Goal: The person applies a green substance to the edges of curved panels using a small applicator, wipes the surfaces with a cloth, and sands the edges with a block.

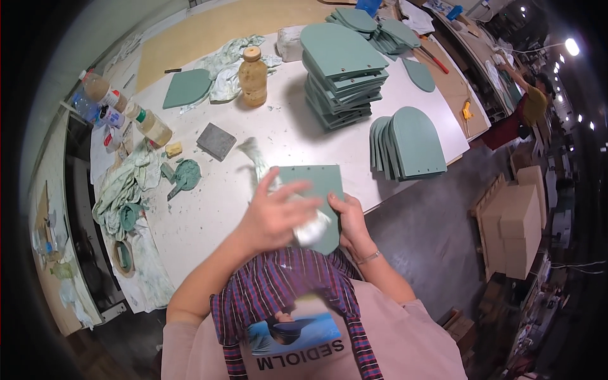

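In front of my body a green panel [325, 185], straight-edged with small holes at its far end and narrowing toward me, is held up at the table's near edge. My right hand [353, 221] grips its right side, thumb on the face. Over its left part lies my left hand [278, 212], its fingers smeared by motion, with a whitish cloth [311, 230] bunched under them. A loose end of this cloth sticks out beyond the hand. The hand covers part of the panel's face.
Beyond the panel stands a tall stack of green panels [342, 54], with more panels leaning together [415, 142] at the right. A bottle of amber liquid [254, 79], a grey sanding block [216, 140] and a green putty blob [187, 174] are on the table. Another person [535, 104] works far right.
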`<state>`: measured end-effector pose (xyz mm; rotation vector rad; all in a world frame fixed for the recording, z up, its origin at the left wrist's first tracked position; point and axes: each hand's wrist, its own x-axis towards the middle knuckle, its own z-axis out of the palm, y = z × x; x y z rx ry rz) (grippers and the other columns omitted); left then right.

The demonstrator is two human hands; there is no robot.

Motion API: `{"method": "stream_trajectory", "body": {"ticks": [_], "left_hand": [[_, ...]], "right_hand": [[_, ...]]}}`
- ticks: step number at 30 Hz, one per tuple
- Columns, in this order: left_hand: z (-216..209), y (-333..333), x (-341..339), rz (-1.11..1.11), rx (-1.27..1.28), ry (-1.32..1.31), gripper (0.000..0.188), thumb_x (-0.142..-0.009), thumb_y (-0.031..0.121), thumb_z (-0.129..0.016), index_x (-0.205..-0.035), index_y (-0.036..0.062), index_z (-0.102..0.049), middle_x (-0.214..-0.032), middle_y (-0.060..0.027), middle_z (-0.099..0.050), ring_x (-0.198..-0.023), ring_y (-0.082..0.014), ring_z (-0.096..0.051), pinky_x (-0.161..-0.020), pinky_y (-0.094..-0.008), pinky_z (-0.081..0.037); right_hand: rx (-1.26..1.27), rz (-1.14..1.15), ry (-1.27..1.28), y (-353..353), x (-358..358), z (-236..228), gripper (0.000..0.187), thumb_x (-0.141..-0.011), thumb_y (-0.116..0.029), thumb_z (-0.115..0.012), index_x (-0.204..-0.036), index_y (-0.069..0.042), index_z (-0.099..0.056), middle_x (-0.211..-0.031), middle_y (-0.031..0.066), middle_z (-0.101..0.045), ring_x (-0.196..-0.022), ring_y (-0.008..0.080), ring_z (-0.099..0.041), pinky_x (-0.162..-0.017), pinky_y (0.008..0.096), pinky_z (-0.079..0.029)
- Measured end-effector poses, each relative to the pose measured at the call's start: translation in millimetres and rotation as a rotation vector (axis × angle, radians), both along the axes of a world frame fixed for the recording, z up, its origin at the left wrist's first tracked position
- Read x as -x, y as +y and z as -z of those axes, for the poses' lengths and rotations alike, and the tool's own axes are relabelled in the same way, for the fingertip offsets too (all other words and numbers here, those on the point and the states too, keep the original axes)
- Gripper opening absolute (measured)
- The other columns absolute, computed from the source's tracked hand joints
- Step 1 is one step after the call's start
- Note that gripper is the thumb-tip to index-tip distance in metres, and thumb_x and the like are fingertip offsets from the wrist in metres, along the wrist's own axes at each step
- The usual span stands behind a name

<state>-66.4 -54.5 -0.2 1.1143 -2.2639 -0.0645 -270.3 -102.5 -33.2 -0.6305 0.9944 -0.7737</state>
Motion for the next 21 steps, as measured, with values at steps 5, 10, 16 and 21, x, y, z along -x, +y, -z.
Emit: {"method": "stream_trajectory", "body": {"ticks": [5,10,16,21], "left_hand": [[26.6,-43.6,-74.0,-0.480,-0.400,1.205,0.035,-0.084,-0.010,-0.048,-0.113,-0.0020,-0.065,-0.113,-0.0094,-0.066,-0.098,-0.0159,-0.063,-0.086,-0.0294,-0.053],[-12.5,-34.5,-7.0,-0.109,0.002,0.519,0.039,-0.085,0.001,-0.053,-0.122,0.0082,-0.064,-0.123,-0.0096,-0.063,-0.105,-0.0299,-0.063,-0.089,-0.0371,-0.051],[-16.8,-52.4,41.9,-0.141,-0.025,0.604,0.041,-0.084,0.011,-0.056,-0.125,0.0106,-0.059,-0.118,-0.0146,-0.064,-0.099,-0.0347,-0.064,-0.084,-0.0342,-0.051],[46.4,-16.0,4.6,-0.310,-0.594,0.773,0.027,-0.085,0.013,-0.055,-0.108,0.0018,-0.062,-0.079,-0.0198,-0.065,-0.071,-0.0359,-0.066,-0.066,-0.0367,-0.051]], "right_hand": [[0.002,-0.107,-0.017,-0.8,1.5,-1.1,0.037,-0.097,-0.021,-0.053,-0.119,0.010,-0.054,-0.106,0.0144,-0.065,-0.089,0.0199,-0.065,-0.080,0.0318,-0.053],[-0.453,-0.296,-0.483,-4.0,-1.3,38.3,0.035,-0.100,-0.035,-0.042,-0.094,-0.005,-0.060,-0.077,0.0054,-0.063,-0.055,0.0170,-0.058,-0.045,0.0293,-0.046],[-0.014,-0.626,-0.390,44.0,-20.1,29.9,0.024,-0.097,-0.025,-0.049,-0.105,-0.002,-0.050,-0.083,0.0075,-0.050,-0.064,0.0135,-0.049,-0.058,0.0230,-0.046],[0.277,-0.716,-0.418,44.6,-21.1,100.5,0.030,-0.099,-0.019,-0.048,-0.120,0.002,-0.049,-0.102,0.0147,-0.057,-0.084,0.0195,-0.059,-0.081,0.0293,-0.053]]}}
